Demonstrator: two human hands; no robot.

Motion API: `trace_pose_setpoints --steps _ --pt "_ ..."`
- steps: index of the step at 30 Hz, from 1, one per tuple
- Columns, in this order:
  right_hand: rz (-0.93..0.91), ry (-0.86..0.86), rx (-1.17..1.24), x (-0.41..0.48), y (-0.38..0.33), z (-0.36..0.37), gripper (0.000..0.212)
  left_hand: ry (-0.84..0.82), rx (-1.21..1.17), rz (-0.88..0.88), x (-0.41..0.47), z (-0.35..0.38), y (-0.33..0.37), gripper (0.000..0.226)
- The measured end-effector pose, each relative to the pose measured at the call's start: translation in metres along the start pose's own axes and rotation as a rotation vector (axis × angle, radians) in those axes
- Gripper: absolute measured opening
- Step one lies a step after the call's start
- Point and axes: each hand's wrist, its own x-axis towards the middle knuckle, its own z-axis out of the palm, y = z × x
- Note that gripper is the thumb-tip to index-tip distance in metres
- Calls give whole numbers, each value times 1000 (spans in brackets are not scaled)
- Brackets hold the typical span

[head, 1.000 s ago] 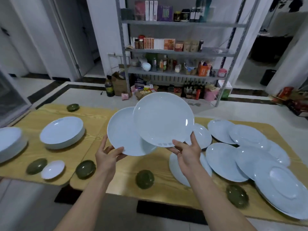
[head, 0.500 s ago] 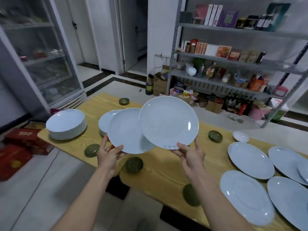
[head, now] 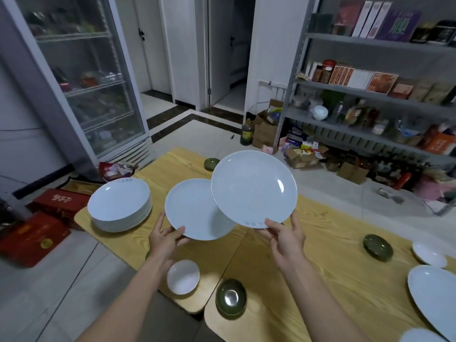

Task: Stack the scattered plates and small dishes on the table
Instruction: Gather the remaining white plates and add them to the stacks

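I hold two pale blue plates above the wooden table [head: 328,245]. My left hand [head: 164,239] grips the near rim of the lower plate [head: 192,213]. My right hand [head: 286,236] pinches the near rim of the higher plate [head: 254,188], which tilts toward me and overlaps the lower one. A tall stack of plates [head: 121,206] stands on the table's left end. Near the front edge lie a small white dish [head: 183,276] and a green dish [head: 230,298]. Another green dish [head: 377,246], a small white dish [head: 429,254] and large plates [head: 434,297] lie at the right.
A further green dish [head: 211,163] sits at the table's far edge. Red boxes [head: 32,233] lie on the floor at the left, beside a glass-door fridge [head: 81,77]. A metal shelf unit [head: 375,95] with goods and cardboard boxes [head: 301,156] stands behind the table.
My view has swung left along the table, bringing the tall stack closer to the two held plates. Both hands keep their grips, and the plates on the right have slid out of view.
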Motion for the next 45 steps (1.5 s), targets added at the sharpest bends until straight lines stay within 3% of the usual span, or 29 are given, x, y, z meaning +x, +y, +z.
trace_pose_setpoints --steps 16,27,45 --pt "-8 94 53 55 56 89 90 -68 186 -149 122 -28 8 79" --pt "35 172 36 64 100 95 90 -150 405 -153 160 -36 1 66" --pt "192 282 -129 96 167 110 93 -261 490 -235 199 -47 11 66"
